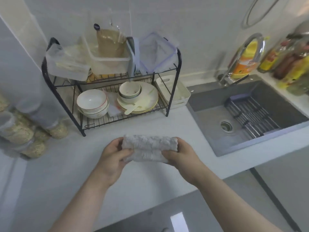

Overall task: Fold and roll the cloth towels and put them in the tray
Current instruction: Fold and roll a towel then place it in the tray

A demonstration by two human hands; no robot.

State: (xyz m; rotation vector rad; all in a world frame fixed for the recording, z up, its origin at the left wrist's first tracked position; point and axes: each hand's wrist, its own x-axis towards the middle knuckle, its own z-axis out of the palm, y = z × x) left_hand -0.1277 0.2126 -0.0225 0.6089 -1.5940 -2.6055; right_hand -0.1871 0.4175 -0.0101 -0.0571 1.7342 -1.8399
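A rolled grey-white cloth towel (148, 147) lies across the middle of the white counter, held at both ends. My left hand (112, 156) grips its left end, thumb on top and fingers curled round it. My right hand (179, 155) grips its right end the same way. The roll's lower flap shows between my thumbs. A cream plastic tray (179, 97) with cut-out handles stands behind the towel, to the right of the dish rack and beside the sink.
A black wire dish rack (173, 81) holds bowls, plates and plastic boxes at the back. Jars of grain (21, 131) stand at the left. A grey sink (247, 114) with a faucet and bottles lies to the right.
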